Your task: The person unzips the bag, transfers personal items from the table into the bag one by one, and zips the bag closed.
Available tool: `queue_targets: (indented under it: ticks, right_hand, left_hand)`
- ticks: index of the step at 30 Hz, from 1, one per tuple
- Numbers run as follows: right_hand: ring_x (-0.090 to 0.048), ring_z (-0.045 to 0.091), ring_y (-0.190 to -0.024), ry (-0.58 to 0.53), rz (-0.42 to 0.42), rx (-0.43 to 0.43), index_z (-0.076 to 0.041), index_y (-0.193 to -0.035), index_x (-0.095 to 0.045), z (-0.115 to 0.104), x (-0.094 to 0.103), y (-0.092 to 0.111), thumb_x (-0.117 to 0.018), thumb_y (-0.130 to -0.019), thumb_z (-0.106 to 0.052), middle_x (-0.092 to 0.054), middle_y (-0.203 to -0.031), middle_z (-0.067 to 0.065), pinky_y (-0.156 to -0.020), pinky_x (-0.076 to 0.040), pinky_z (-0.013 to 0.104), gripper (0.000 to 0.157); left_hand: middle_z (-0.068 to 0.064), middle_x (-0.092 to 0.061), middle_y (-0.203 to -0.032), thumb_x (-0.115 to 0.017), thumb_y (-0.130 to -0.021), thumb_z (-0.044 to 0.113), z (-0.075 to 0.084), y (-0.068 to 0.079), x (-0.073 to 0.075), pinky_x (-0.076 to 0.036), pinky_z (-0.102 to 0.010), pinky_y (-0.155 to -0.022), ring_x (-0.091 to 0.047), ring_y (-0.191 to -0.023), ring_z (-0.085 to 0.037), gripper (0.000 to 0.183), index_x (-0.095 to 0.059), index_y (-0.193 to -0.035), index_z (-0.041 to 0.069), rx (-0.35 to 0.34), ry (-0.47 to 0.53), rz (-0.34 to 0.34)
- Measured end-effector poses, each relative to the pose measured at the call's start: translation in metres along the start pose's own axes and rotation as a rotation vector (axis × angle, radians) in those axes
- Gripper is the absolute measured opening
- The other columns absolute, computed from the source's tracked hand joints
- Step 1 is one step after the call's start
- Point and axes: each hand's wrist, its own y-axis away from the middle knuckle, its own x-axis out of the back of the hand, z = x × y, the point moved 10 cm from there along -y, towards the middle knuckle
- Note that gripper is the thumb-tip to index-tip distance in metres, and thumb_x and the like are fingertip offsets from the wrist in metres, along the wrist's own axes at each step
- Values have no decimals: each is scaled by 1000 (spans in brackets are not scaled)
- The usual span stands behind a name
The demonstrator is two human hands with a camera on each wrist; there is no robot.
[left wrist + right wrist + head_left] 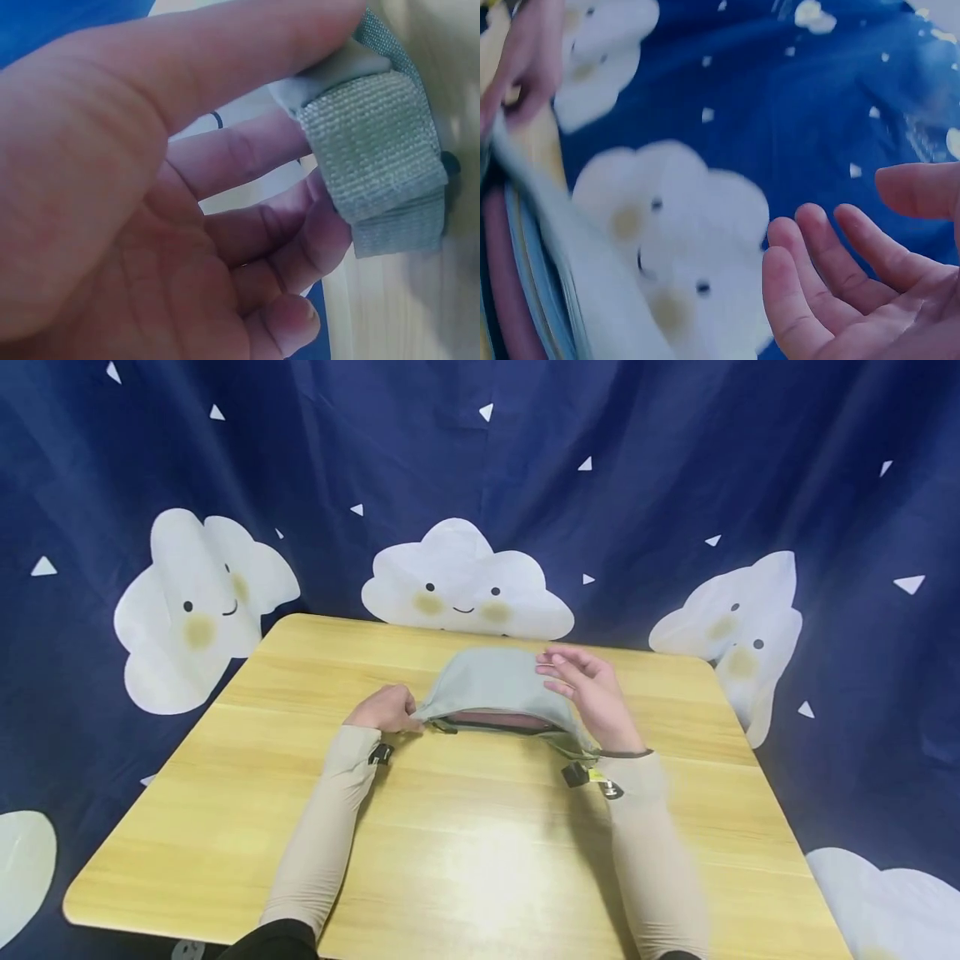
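A pale grey-green waist bag [491, 683] lies on the table with its zipped mouth facing me. The mouth gapes, and a dull pink inside [498, 720] shows through it. My left hand [386, 708] pinches the bag's left end between thumb and fingers. There, in the left wrist view, a folded webbing strap [379, 146] comes out beside the fingertips. Over the bag's right side is my right hand [592, 697], its fingers spread and loosely bent. Nothing is held in that hand [862, 300], which stands apart from the bag cloth in the right wrist view.
The bag lies toward the far edge of a light wooden table [465, 843] with rounded corners. Behind the table hangs a dark blue curtain [637, 410] printed with white clouds and small triangles. A black wrist device [576, 774] is strapped below the right hand.
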Motion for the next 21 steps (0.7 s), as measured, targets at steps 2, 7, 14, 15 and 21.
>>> queue_targets:
  ticks: [2, 7, 14, 15, 21]
  right_hand:
    - [-73, 14, -105, -30, -26, -2, -2, -127, -64, 2, -19, 0, -58, -106, -14, -76, -114, 1, -94, -62, 29, 25]
    - [-74, 17, -103, 2, -94, -40, 5, -129, -62, 20, -55, -4, -60, -105, -16, -76, -109, 2, -94, -63, 32, 32]
    - [-74, 20, -105, 57, -185, -129, 13, -130, -59, 58, -85, -6, -59, -104, -14, -77, -115, 14, -101, -61, 36, 38]
    - [-74, 22, -108, 69, -199, -149, 14, -132, -58, 64, -89, -6, -59, -104, -14, -76, -118, 17, -103, -59, 39, 39]
    - [-57, 47, -133, 149, -296, -243, 11, -137, -57, 101, -109, -2, -58, -104, -14, -63, -138, 28, -118, -44, 58, 41]
  left_hand:
    - [5, -51, -60, -84, -85, 23, -1, 2, 0, -34, -22, -49, -42, -53, -9, 23, -72, -76, 6, -5, 0, 3]
    - [4, -54, -62, -81, -87, 23, -2, 5, 4, -36, -23, -50, -44, -54, -10, 20, -75, -79, 6, -7, 7, 21]
    - [3, -54, -63, -80, -89, 24, -1, 7, 8, -35, -23, -50, -43, -55, -11, 21, -76, -79, 6, -7, -1, 30]
    - [3, -55, -64, -80, -89, 24, -2, 7, 7, -35, -23, -50, -43, -55, -11, 21, -76, -79, 6, -7, 2, 27]
    - [3, -53, -63, -78, -91, 24, -3, 2, 4, -35, -24, -51, -44, -57, -12, 24, -73, -75, 6, -34, -2, 34]
